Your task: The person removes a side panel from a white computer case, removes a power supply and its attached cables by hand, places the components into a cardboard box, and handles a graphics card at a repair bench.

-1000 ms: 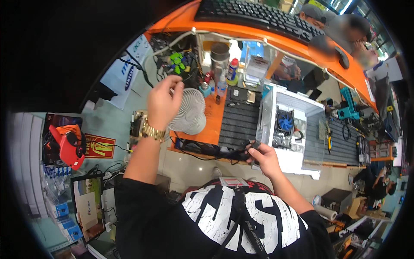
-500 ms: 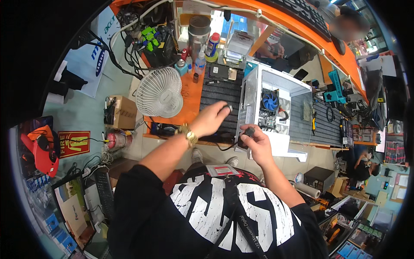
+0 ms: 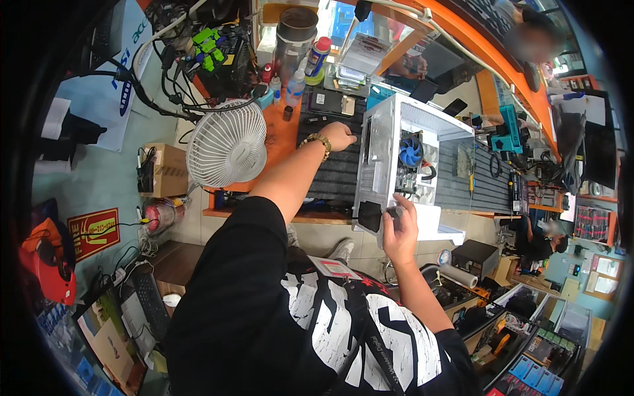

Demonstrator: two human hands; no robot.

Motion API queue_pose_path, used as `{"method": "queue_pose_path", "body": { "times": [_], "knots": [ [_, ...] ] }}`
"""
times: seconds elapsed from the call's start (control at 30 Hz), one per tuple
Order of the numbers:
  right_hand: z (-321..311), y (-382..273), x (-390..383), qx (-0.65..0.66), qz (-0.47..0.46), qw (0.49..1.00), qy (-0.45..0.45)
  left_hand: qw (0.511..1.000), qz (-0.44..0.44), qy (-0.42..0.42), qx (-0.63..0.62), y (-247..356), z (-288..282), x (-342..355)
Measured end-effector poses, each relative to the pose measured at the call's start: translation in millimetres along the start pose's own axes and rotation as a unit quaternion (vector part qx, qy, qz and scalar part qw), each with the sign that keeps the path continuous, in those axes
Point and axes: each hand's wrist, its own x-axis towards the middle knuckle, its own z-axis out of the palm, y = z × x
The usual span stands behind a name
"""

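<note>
A white computer case [image 3: 389,152] lies on a dark ribbed mat [image 3: 323,175], its open side showing a blue cooling fan [image 3: 410,152]. My left hand [image 3: 338,136] reaches over the mat beside the case's left wall. Its fingers are closed together, and what they pinch is too small to make out. At the case's near corner my right hand [image 3: 400,232] is closed on a black cable plug [image 3: 395,212] between thumb and fingers. Just left of that plug is a dark square panel [image 3: 370,216] on the case's near end.
A white desk fan [image 3: 228,146] stands to the left on the orange bench. Behind the mat are a spray can [image 3: 318,57], small bottles [image 3: 294,87] and a black drive-like box [image 3: 328,102]. A teal tool stand [image 3: 507,132] is at right. Another person sits across the bench.
My left hand has moved farther away, up along the mat. The right hand has come lower, next to the case's near corner. The cable hanging between the hands no longer shows.
</note>
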Motion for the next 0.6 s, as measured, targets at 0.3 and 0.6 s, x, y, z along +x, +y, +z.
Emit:
{"method": "queue_pose_path", "body": {
  "times": [0.3, 0.6],
  "knots": [
    [2.2, 3.4, 2.0, -0.035, -0.026, 0.999, -0.028, 0.999, 0.027, 0.011, 0.028, 8.2, -13.1, 35.2],
    [1.1, 6.6, 2.7, -0.046, -0.025, 0.998, -0.027, 0.998, 0.031, -0.015, 0.053, 20.2, -27.6, 63.4]
  ]
}}
